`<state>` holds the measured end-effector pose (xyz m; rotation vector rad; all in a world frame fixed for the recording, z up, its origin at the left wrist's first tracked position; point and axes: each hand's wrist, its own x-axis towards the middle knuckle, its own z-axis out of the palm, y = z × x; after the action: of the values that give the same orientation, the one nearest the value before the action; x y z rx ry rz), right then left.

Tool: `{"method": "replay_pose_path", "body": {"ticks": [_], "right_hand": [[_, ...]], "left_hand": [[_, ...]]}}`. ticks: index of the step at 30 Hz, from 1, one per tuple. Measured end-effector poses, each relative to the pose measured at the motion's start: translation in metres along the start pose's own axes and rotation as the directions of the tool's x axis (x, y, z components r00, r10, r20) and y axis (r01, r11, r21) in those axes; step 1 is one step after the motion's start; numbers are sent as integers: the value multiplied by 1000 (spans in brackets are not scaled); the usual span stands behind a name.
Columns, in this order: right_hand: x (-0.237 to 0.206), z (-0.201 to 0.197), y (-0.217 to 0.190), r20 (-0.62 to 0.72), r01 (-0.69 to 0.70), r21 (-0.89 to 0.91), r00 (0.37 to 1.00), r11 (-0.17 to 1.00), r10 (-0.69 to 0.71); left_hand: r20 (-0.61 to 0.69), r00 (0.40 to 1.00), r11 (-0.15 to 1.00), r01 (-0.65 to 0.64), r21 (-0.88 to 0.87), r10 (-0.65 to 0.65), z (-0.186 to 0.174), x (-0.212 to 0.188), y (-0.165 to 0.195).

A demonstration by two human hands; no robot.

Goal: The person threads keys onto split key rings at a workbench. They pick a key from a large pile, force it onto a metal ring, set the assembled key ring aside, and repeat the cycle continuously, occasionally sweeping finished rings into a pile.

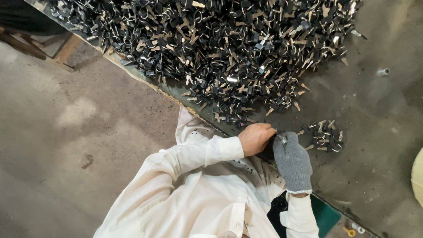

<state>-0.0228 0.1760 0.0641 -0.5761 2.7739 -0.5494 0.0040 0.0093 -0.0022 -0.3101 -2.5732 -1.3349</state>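
My bare left hand [255,137] is closed in a fist at the table's near edge. My right hand [291,162], in a grey knit glove, meets it fingertip to fingertip. Between them they pinch a small shiny metal lock piece [282,139], mostly hidden by the fingers. Just right of the hands lies a small heap of black padlocks with keys [325,139]. A very large pile of the same padlocks and keys [220,44] covers the far part of the table.
The dark, stained tabletop [374,101] runs diagonally, with its edge beside a concrete floor [66,132]. A wooden frame [66,50] stands at the upper left. A pale yellow object [417,176] sits at the right edge, and a green item [326,213] shows below the table.
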Motion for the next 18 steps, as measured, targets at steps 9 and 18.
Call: {"method": "replay_pose_path", "body": {"ticks": [9, 18], "right_hand": [[5, -8, -18, 48, -88, -71, 995, 994, 92], [4, -1, -21, -6, 36, -327, 999, 944, -40]], "left_hand": [[-67, 997, 999, 35, -23, -36, -2, 0, -7], [-4, 999, 999, -38, 0, 38, -4, 5, -9]]}}
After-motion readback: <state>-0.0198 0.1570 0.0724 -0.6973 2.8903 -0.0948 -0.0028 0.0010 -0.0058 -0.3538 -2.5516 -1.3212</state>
